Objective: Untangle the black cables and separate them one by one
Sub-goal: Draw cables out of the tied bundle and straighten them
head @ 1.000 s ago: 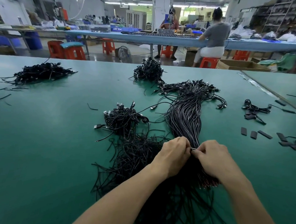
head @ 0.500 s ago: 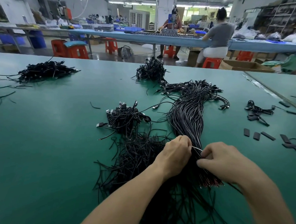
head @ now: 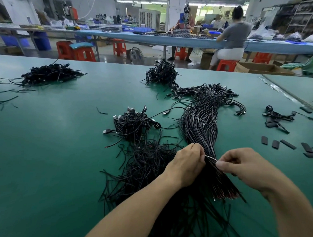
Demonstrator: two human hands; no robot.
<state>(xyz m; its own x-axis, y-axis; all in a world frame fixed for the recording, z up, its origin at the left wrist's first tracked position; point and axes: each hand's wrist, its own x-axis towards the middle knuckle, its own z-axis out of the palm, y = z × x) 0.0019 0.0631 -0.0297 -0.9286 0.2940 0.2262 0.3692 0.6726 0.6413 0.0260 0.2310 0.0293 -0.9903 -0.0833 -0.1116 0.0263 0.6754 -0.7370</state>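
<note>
A long bundle of black cables [head: 200,124] runs from USB plugs at the far end down to red-tipped ends near me. My left hand [head: 186,162] and my right hand [head: 242,166] meet over the bundle's narrow waist. Both pinch a thin pale tie [head: 210,158] stretched between them. To the left lies a loose tangle of black cables [head: 146,164], with a smaller knot of plugged cables [head: 132,123] beyond it.
Green table [head: 55,148] holds further cable heaps at far left [head: 47,74] and far centre [head: 161,73]. Short black sleeves [head: 275,143] and a small cable cluster [head: 276,116] lie at right. A seated person [head: 232,39] works at the blue bench behind.
My right hand has drawn away to the right, and the pale tie now spans a wider gap between the two hands. The left hand stays on the bundle.
</note>
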